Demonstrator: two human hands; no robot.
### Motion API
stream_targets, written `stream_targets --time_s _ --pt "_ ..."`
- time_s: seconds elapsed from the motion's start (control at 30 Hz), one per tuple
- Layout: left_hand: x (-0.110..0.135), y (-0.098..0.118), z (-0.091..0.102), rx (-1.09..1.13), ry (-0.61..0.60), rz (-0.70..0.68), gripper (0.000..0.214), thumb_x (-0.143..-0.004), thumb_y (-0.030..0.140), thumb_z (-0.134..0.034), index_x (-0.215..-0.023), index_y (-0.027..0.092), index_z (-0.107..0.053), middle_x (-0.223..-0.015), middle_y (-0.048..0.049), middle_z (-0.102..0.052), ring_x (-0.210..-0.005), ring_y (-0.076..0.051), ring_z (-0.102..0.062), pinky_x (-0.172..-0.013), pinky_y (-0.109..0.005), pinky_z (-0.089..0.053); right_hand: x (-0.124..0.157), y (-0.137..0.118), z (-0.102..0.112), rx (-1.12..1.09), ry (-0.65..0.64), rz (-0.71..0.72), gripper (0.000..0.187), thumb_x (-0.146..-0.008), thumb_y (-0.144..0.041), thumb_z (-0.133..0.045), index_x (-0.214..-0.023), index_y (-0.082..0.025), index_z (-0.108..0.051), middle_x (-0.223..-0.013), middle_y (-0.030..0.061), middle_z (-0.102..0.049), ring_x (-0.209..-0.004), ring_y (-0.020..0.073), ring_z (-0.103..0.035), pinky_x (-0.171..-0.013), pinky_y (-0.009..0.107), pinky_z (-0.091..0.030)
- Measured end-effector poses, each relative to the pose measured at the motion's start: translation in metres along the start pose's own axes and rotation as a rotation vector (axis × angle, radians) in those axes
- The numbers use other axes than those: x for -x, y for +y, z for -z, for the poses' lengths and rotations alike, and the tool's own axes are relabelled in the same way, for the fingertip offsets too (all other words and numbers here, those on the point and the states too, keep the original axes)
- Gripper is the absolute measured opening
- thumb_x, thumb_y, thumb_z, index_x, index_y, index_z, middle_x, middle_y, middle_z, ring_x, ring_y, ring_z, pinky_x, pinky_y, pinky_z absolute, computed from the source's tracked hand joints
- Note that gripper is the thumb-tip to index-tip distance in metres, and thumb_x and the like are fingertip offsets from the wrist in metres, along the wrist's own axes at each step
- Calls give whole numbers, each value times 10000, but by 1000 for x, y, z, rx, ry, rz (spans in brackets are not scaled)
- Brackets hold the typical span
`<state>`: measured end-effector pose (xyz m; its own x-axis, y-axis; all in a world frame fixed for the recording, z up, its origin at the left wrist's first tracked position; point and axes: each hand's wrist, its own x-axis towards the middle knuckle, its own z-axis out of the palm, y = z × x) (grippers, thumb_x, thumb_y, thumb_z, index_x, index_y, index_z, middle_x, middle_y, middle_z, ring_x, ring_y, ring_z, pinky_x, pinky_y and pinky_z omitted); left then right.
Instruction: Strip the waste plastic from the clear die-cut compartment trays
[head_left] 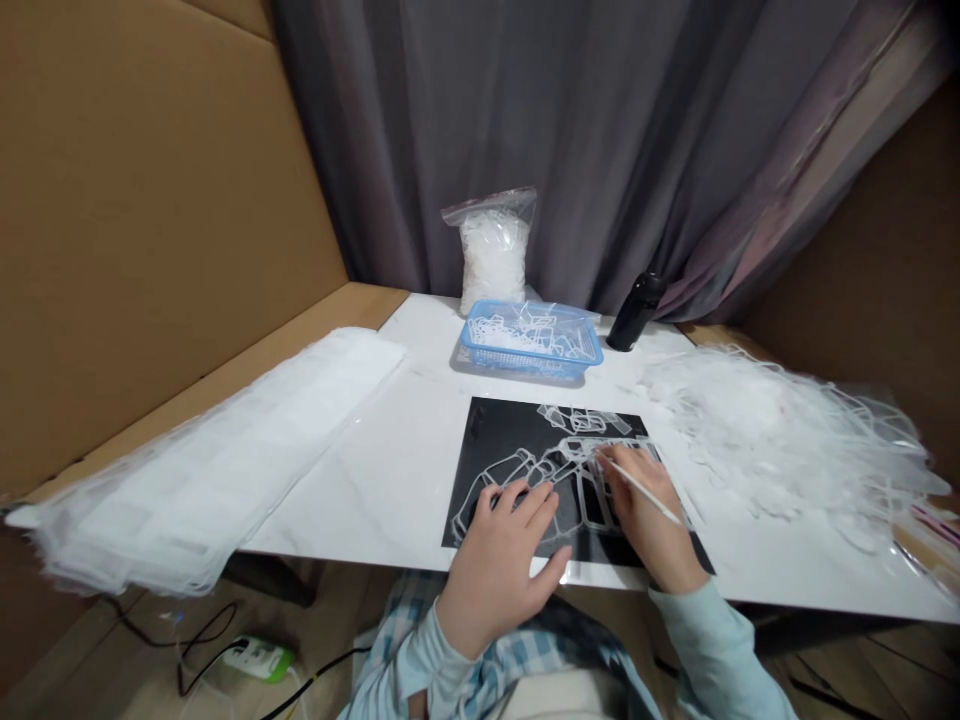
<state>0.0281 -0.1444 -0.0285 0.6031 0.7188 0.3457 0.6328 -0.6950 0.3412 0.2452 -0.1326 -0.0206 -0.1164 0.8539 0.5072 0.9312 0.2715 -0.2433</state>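
A translucent plastic sheet with cut-out outlines (pixel 511 462) lies on a black mat (pixel 480 430) at the table's front edge. My left hand (pixel 506 550) rests flat on the sheet's left part, fingers spread. In my right hand (pixel 645 510) is a slim white pen-shaped tool (pixel 643 488), slanting with its upper end toward me. Its tip, near the sheet's upper right part, is partly hidden by my fingers. Small loose translucent frame pieces (pixel 585 418) lie along the mat's far edge.
A blue basket (pixel 525 362) of small pieces stands behind the mat, with a filled zip bag (pixel 495 255) beyond it. A black bottle (pixel 636 312) stands right of the basket. Stacked translucent sheets (pixel 247 440) lie left; a tangled plastic heap (pixel 780 430) lies right. Cardboard walls flank the table.
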Motion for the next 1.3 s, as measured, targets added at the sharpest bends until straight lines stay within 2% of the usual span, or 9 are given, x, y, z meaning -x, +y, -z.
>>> stream_targets --time_s 0.23,0.57,0.63,0.77,0.87,0.93,1.13,1.2,1.3 --pt "1 1 0 -19 1 4 440 -972 439 -454 -1350 223 -518 -1418 -24 -530 -1230 -277 -468 -1003 -476 -367 8 35 22 110 321 -225 259 -1000 -344 -400 -965 -189 -605 -870 95 -668 -806 256 -595 -722 345 -454" --pt "0 -1 -1 -38 25 -13 415 -959 416 -489 -1314 211 -548 -1396 -23 -551 -1202 -275 -483 -984 -460 -359 13 45 40 106 628 -366 334 -993 -404 -437 -1001 -147 -650 -953 143 -698 -891 285 -645 -768 371 -481" --pt "0 0 -2 -47 41 -19 408 -952 411 -499 -1300 205 -555 -1384 -29 -559 -1190 -277 -490 -983 -459 -355 12 46 43 18 528 -340 334 -983 -428 -458 -993 -158 -656 -946 127 -701 -884 277 -656 -768 367 -489" --pt "2 1 -4 -39 121 -31 297 -934 336 -529 -1182 192 -603 -1253 -50 -626 -1119 -253 -533 -958 -439 -351 15 43 41 -260 146 -204 333 -970 -465 -480 -997 -192 -668 -994 101 -703 -934 265 -664 -822 370 -512" --pt "2 1 -4 22 174 -14 141 -939 239 -498 -976 177 -619 -993 -44 -653 -954 -208 -564 -876 -391 -366 18 35 38 -333 101 -214 287 -955 -446 -523 -937 -208 -684 -986 91 -690 -958 265 -652 -844 374 -511" --pt "1 0 -4 59 212 20 163 -947 200 -466 -827 173 -573 -837 -22 -612 -834 -179 -550 -818 -357 -369 20 27 39 -389 75 -238 250 -949 -420 -546 -907 -217 -686 -962 80 -679 -934 253 -648 -812 352 -516" --pt "-1 -7 -5 -33 418 402 210 -935 255 -507 -734 196 -522 -578 59 -424 -579 -137 -478 -736 -346 -328 28 -4 47 -640 -165 -141 194 -962 -342 -541 -890 -226 -679 -956 66 -679 -952 235 -638 -833 336 -515" --pt "-2 -7 -4 -75 439 445 127 -909 230 -536 -787 200 -551 -611 52 -472 -623 -152 -516 -748 -361 -315 33 -15 45 -699 -211 -136 201 -968 -331 -531 -888 -225 -681 -940 68 -685 -934 232 -643 -816 335 -522" --pt "-1 -2 0 -89 464 363 65 -899 180 -550 -908 208 -609 -935 -42 -634 -907 -216 -587 -832 -406 -320 38 -27 39 -743 -252 -134 215 -972 -315 -525 -867 -220 -687 -938 68 -691 -924 222 -649 -817 328 -527"
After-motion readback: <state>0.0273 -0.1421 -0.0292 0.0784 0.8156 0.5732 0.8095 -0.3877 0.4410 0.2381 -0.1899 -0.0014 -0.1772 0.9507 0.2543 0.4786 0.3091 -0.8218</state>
